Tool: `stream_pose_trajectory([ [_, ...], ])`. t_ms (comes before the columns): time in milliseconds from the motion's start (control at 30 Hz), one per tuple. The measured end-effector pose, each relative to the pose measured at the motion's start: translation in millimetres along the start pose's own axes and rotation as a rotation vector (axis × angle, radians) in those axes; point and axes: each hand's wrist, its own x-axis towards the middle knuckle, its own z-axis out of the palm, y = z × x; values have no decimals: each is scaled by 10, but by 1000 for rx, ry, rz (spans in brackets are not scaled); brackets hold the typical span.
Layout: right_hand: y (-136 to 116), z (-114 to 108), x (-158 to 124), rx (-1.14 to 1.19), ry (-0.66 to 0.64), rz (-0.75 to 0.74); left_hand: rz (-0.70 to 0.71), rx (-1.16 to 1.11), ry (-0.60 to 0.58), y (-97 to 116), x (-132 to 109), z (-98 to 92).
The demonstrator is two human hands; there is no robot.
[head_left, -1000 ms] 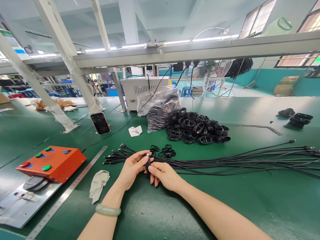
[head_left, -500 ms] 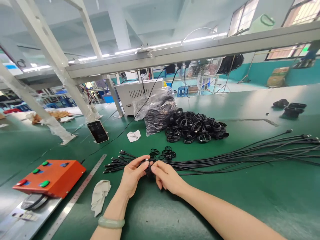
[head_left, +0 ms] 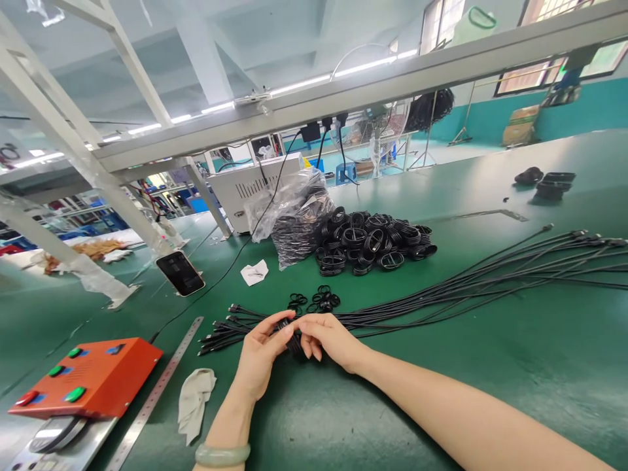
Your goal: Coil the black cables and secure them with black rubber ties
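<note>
My left hand [head_left: 260, 356] and my right hand [head_left: 333, 339] meet over the green table, both closed on a small coiled black cable [head_left: 293, 340] held between the fingertips. Just behind them lies a long bundle of straight black cables [head_left: 466, 291], stretching right with their plugs fanned out at the left end. A few small black rings [head_left: 318, 299] lie beyond the hands. Farther back sits a pile of coiled black cables [head_left: 373, 245] next to a clear plastic bag [head_left: 294, 219] of more coils.
An orange box with coloured buttons [head_left: 86, 386] stands at the left, a steel ruler [head_left: 157, 392] and a grey cloth [head_left: 193, 402] beside it. A phone [head_left: 180, 273] leans on a frame leg. A white machine [head_left: 250, 190] stands behind the bag.
The view has swung and tilted left. My hands stay together on the coil, fingers shifting around it and drawing slightly closer together.
</note>
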Motion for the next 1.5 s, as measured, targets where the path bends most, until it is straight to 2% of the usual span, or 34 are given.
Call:
stream_pose_trajectory([
  [100,-10,11,-14,-9,31,-18,-5,-66,51,-22,39,-42],
  [200,-8,29,-37,-105,6,-29,-24,-116,82,-35,54,-64],
  [333,-5,26,-61,-257,-39,-38,-68,-153,91,-51,48,-46],
  [567,-24,10,-87,-343,-37,-54,-118,-178,110,-66,59,-28],
  [933,36,-26,-27,-79,-108,-7,-128,-203,91,-11,13,-7],
  [1167,-33,-18,-37,53,-56,24,-121,-110,30,-70,33,-12],
  [1500,-94,-89,27,273,-6,87,144,172,-52,7,-103,150],
])
